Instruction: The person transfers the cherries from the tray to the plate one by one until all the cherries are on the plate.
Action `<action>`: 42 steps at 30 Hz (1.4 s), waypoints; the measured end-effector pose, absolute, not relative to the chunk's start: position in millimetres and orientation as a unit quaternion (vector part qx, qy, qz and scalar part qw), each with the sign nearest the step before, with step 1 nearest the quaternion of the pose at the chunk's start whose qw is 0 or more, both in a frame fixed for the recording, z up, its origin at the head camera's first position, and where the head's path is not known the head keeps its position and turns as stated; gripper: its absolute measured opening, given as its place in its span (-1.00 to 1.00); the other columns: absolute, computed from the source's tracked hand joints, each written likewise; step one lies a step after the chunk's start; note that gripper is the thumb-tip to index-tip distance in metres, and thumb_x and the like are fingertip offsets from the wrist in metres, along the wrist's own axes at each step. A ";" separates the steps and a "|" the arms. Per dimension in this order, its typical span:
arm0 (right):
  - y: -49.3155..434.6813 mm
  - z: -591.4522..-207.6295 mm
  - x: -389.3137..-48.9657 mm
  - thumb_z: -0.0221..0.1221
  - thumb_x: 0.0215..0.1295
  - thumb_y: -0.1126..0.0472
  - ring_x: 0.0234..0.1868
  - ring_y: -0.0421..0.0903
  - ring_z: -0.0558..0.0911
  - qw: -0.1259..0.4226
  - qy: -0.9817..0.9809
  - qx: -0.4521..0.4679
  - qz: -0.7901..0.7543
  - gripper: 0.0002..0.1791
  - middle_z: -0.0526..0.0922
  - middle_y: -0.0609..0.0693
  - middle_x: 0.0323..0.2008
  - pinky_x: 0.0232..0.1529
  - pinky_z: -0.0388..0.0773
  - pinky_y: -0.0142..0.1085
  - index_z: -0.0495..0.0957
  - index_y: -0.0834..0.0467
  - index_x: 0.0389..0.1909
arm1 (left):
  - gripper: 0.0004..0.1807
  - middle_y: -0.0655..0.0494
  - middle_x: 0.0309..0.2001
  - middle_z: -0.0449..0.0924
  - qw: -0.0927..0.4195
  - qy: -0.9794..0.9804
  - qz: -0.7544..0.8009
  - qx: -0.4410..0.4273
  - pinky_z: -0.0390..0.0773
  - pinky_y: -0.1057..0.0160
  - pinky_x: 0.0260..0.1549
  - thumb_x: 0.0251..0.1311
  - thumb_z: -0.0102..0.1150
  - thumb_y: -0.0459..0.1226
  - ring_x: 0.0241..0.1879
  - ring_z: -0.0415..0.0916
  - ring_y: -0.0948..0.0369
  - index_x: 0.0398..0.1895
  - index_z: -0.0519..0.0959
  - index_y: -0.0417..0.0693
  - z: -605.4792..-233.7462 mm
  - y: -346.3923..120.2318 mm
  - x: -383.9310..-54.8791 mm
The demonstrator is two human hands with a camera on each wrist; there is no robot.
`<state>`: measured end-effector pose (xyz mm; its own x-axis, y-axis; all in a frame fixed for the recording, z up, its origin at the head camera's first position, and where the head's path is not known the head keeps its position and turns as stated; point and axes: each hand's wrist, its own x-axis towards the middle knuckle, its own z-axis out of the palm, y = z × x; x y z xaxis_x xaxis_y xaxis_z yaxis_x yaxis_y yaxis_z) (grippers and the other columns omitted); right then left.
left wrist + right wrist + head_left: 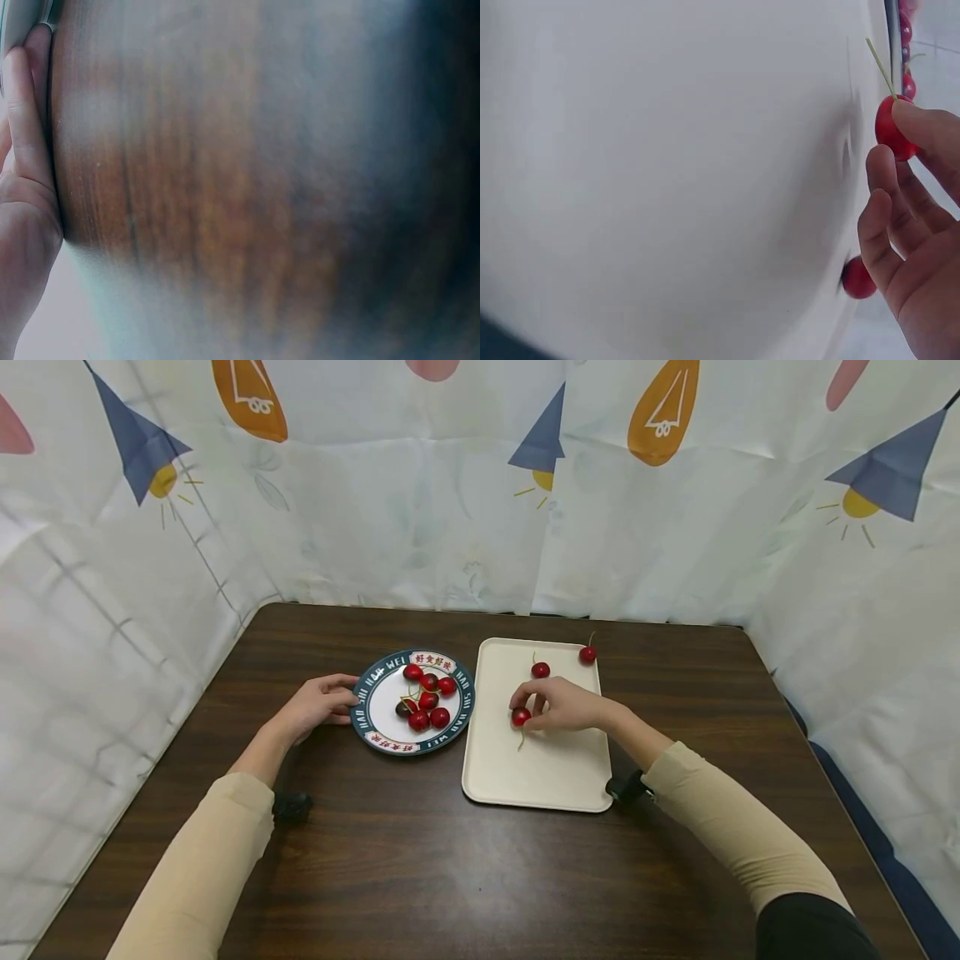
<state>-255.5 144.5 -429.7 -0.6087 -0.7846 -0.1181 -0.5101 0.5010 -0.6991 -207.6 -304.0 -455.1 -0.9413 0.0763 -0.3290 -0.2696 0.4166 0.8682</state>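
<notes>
My right hand (pixel 566 703) is over the cream tray (pixel 555 777), pinching a red cherry (pixel 521 717) between thumb and fingers. In the right wrist view this cherry (pixel 895 129) has a thin green stem and appears just above the tray. Two more cherries are on the tray's far part, one near the middle (pixel 540 670) and one at the far right corner (pixel 587 655). My left hand (pixel 318 703) touches the left rim of a round plate (pixel 386 693) with its extended fingers. Several cherries (pixel 428 701) lie together on this white plate, which has a dark patterned border.
Both plate and tray stand side by side on a dark wooden table (pixel 420 877). A printed white curtain (pixel 420 527) hangs behind and along the sides. Small black devices sit at the left wrist (pixel 292 807) and right wrist (pixel 628 787).
</notes>
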 end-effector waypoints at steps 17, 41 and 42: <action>107.2 -422.1 -253.3 0.39 0.28 0.30 -0.23 -0.14 0.66 0.187 0.819 -0.417 -0.347 -0.62 0.67 -0.06 0.00 -0.12 0.65 -0.28 0.63 0.21 0.11 | -0.37 -0.26 0.15 0.48 0.160 0.828 0.535 -0.056 0.70 0.27 -0.11 0.47 0.12 -0.21 -0.08 0.57 0.05 0.52 0.27 -0.22 -457.0 -306.0 -208.0; 64.1 -426.3 -249.7 0.37 0.28 0.31 -0.28 -0.18 0.64 0.187 0.819 -0.422 -0.341 -0.64 0.68 -0.05 -0.01 -0.19 0.60 -0.33 0.64 0.17 0.10 | -0.39 -0.26 0.15 0.46 0.161 0.826 0.538 -0.053 0.70 0.28 -0.11 0.47 0.12 -0.21 -0.09 0.54 0.05 0.51 0.29 -0.21 -456.5 -306.4 -207.6; 62.6 -426.3 -249.3 0.37 0.28 0.31 -0.28 -0.17 0.64 0.188 0.819 -0.421 -0.342 -0.63 0.67 -0.05 0.00 -0.21 0.60 -0.33 0.64 0.17 0.10 | -0.38 -0.26 0.15 0.46 0.160 0.826 0.538 -0.054 0.70 0.28 -0.11 0.47 0.12 -0.21 -0.09 0.54 0.05 0.51 0.29 -0.21 -456.5 -306.4 -207.5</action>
